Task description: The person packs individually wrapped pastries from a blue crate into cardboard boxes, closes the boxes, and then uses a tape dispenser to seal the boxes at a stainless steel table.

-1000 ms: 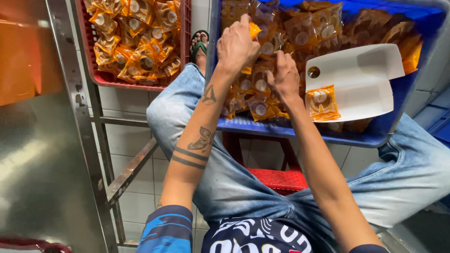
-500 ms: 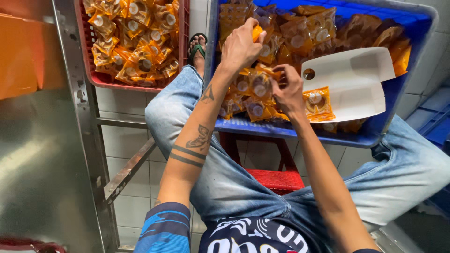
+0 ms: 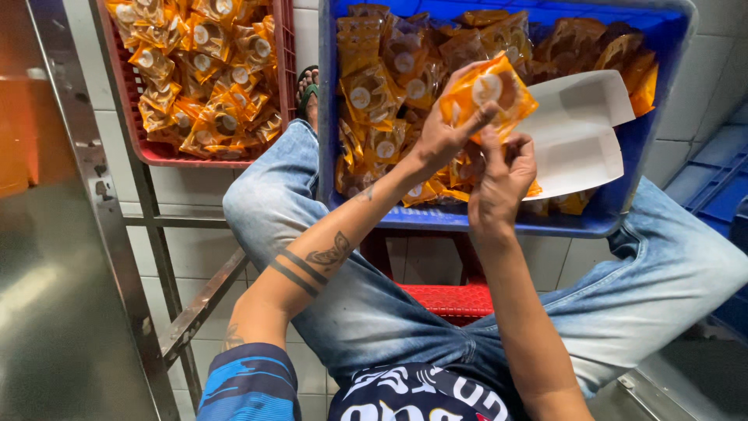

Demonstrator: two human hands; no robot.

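Observation:
My left hand (image 3: 442, 137) holds up an orange snack packet (image 3: 489, 92) with a round white sticker, above the blue crate (image 3: 499, 221). My right hand (image 3: 502, 178) is just below it, fingers pinching the packet's lower edge. The blue crate sits between my knees and is full of several similar orange packets (image 3: 374, 97). An open white cardboard box (image 3: 580, 136) lies on the packets at the crate's right side.
A red crate (image 3: 167, 153) filled with several orange packets stands at the upper left on a metal frame (image 3: 156, 242). A steel surface (image 3: 54, 312) fills the left. A red stool (image 3: 448, 300) is under me. Blue crates (image 3: 717, 164) are stacked at the right.
Both hands have lifted out of the pile in the blue crate. The left hand now holds one packet raised, and the right hand has come up to its lower edge.

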